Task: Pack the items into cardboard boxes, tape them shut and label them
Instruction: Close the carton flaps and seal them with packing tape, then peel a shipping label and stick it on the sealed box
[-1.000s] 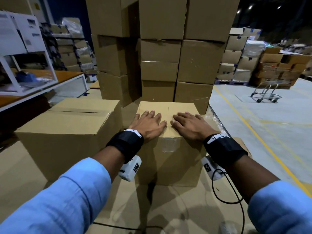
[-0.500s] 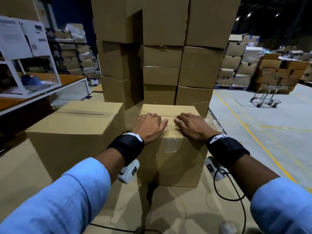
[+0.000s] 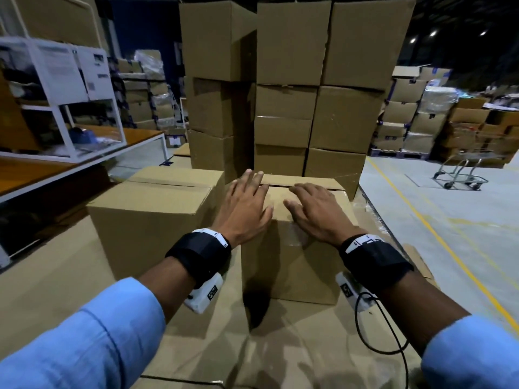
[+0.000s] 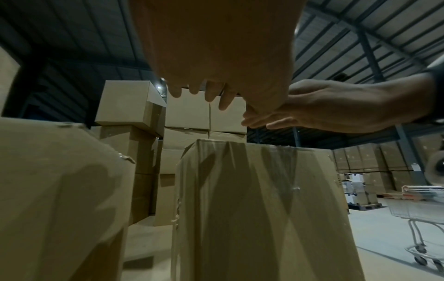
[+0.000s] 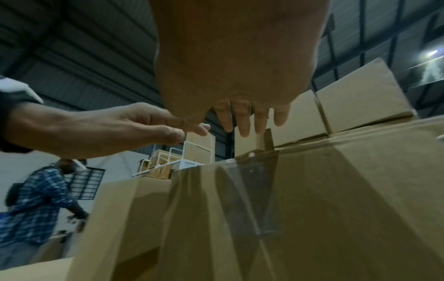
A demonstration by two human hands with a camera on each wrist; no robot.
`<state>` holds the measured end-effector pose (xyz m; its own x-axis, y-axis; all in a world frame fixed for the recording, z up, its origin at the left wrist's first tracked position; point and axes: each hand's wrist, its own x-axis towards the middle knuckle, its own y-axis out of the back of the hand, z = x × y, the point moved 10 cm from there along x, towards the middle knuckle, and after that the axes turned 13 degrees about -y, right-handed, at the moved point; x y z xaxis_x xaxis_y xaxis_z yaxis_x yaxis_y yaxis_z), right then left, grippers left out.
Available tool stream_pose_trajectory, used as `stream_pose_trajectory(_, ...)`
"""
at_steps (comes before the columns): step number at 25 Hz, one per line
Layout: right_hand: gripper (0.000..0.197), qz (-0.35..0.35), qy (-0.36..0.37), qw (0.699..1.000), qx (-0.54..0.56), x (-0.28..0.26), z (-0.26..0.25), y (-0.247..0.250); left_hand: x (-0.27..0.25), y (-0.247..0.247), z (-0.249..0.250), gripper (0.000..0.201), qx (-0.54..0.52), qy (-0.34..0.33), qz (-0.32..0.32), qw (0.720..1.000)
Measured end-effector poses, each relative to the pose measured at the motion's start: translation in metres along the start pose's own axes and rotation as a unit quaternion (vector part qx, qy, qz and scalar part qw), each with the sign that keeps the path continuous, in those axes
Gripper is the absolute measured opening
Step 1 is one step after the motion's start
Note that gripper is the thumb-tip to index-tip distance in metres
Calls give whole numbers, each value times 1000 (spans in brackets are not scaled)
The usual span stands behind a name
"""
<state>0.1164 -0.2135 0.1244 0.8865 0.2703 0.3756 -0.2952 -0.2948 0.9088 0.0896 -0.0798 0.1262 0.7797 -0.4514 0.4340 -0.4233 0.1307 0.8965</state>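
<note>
Warehouse cardboard underfoot: my left hand [image 3: 245, 210] and right hand [image 3: 316, 213] hover, fingers spread, holding nothing, over the taped cardboard box [image 3: 292, 265].

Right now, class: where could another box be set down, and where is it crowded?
Free: the flat cardboard sheet in front of the left box. Crowded: both hands over the taped box; the stack right behind.

No word, brand or number can be read anywhere. The white sheets [image 3: 71, 70] on the shelf frame, far off beyond the left hand [image 3: 243, 209], carry printed lines too small to make out. The white camera units under both wrists bear black square marker patterns [image 3: 212, 293], which are not legible text.
</note>
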Motion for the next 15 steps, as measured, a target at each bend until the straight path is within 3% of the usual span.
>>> stream_pose_trajectory(8,53,47,99,993,52,-69,-107,-24,-106,8,-15,65,48,-14,8,999)
stream_pose_trajectory(15,54,-42,105,993,40,-107,-178,-105,-207,-12,-75,51,38,1,5,999)
